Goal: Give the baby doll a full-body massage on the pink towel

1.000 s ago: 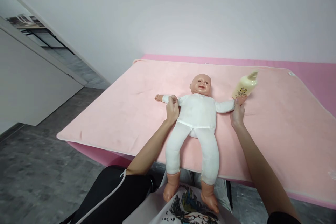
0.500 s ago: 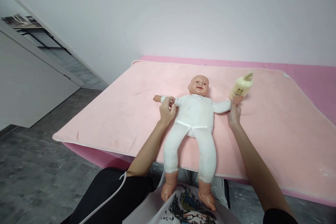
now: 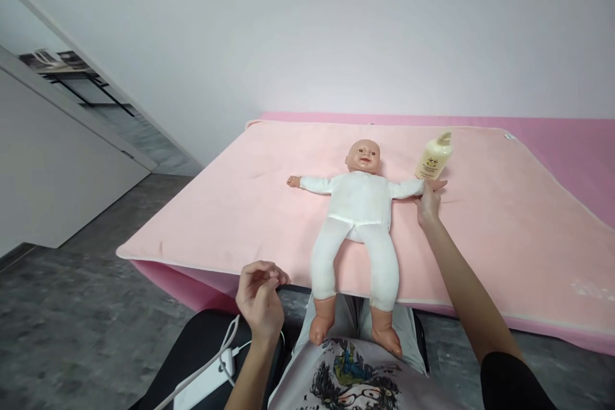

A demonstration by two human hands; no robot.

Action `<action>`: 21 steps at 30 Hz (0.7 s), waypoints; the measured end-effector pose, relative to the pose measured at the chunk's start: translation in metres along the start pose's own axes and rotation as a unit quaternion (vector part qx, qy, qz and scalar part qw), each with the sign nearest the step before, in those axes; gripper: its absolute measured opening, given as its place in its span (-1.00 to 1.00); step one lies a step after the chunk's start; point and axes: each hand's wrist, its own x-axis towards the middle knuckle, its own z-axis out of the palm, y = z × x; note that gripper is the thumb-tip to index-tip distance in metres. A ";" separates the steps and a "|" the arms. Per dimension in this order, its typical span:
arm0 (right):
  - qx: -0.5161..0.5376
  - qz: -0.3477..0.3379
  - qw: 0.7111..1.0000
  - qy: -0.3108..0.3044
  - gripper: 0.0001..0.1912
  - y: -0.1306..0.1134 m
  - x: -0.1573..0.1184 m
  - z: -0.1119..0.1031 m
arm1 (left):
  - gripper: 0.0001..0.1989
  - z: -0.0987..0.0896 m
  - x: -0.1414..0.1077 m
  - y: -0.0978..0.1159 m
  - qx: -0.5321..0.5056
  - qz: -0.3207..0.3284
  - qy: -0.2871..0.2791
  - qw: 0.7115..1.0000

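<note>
A baby doll (image 3: 361, 198) with a white cloth body lies on its back, arms spread, on a pink blanket (image 3: 216, 205). Its feet hang over the front edge toward my lap. My right hand (image 3: 428, 203) is closed around the doll's wrist on the right side; the doll's small hand sticks out past my fingers. Just behind that wrist stands a pale yellow pump bottle (image 3: 434, 157). Down at the blanket's front edge, left of the doll's legs, my left hand (image 3: 262, 301) is raised with loosely bent fingers, holding nothing that I can see. The doll's other arm lies free.
Behind the pink table surface (image 3: 567, 154) rises a white wall (image 3: 312, 51). On a black seat (image 3: 192, 339) at lower left lies a white box-shaped device (image 3: 204, 384) with a cable. A white door (image 3: 57, 160) stands at the left, above grey floor.
My left hand has let go of the doll's arm and drawn back toward me, down to the front edge. My right hand keeps its hold on the other wrist. The view has tilted up slightly.
</note>
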 end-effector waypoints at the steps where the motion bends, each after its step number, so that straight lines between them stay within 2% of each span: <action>1: 0.014 0.028 1.000 0.001 -0.66 -0.004 -0.004 -0.001 | -0.86 -0.005 -0.001 0.004 -0.004 0.000 0.005 1.000; 4: 0.050 0.105 0.993 0.000 -0.84 -0.019 -0.022 -0.007 | -0.88 -0.011 -0.004 0.015 -0.016 -0.004 0.000 1.000; 9: 0.110 0.154 0.982 0.012 -0.95 -0.044 -0.057 -0.022 | -0.92 -0.005 -0.026 0.015 -0.055 -0.022 -0.063 0.996; 11: 0.134 0.158 0.978 0.022 -0.95 -0.052 -0.083 -0.030 | -0.93 -0.003 -0.041 0.011 -0.064 -0.036 -0.100 0.992; 13: 0.150 0.139 0.979 0.014 -0.95 -0.056 -0.122 -0.039 | -0.95 -0.004 -0.055 0.007 -0.068 -0.054 -0.142 0.986; 15: 0.142 0.066 0.986 -0.052 -0.82 -0.056 -0.175 -0.048 | -0.94 -0.005 -0.069 0.003 -0.069 -0.078 -0.186 0.977; 17: 0.052 -0.015 0.985 -0.161 -0.79 -0.051 -0.232 -0.058 | -0.93 -0.006 -0.080 0.002 -0.060 -0.102 -0.226 0.967; 18: -0.015 -0.056 0.969 -0.241 -0.86 -0.047 -0.259 -0.061 | -0.93 -0.006 -0.085 0.003 -0.053 -0.111 -0.245 0.962; 19: -0.082 -0.102 0.937 -0.323 -0.92 -0.044 -0.282 -0.065 | -0.92 -0.006 -0.088 0.004 -0.044 -0.117 -0.263 0.957; 20: -0.136 -0.163 0.901 -0.379 -0.91 -0.041 -0.301 -0.067 | -0.91 -0.006 -0.090 0.006 -0.036 -0.119 -0.280 0.952; 21: -0.166 -0.239 0.875 -0.387 -0.86 -0.038 -0.315 -0.068 | -0.91 -0.005 -0.092 0.009 -0.029 -0.121 -0.294 0.948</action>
